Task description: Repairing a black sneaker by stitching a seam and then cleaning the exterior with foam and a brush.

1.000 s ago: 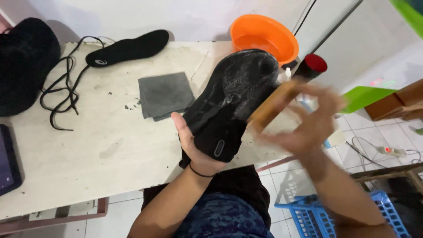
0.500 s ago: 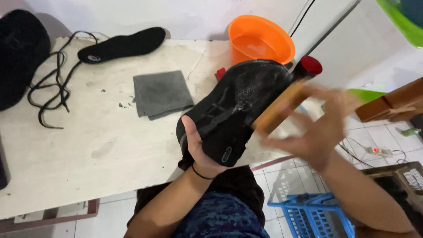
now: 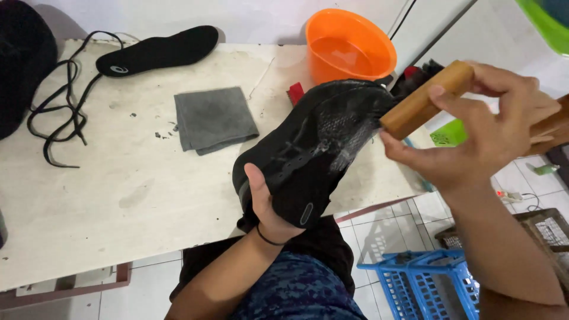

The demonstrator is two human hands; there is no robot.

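My left hand (image 3: 265,204) is pushed inside a black mesh shoe (image 3: 314,148) and holds it up over the table's right edge, thumb on the outside. Whitish foam covers the shoe's toe area. My right hand (image 3: 480,130) grips a wooden-handled brush (image 3: 425,101), whose bristle side rests against the shoe's toe end. An orange basin (image 3: 349,44) with water stands just behind the shoe.
On the white table (image 3: 106,201) lie a grey cloth (image 3: 214,118), a black insole (image 3: 159,50) and black laces (image 3: 59,112). A dark shoe (image 3: 18,65) sits at the far left. A blue plastic crate (image 3: 421,284) stands on the tiled floor below.
My right hand has drawn the brush up and to the right along the shoe toward its toe end. My left hand keeps the shoe in about the same pose.
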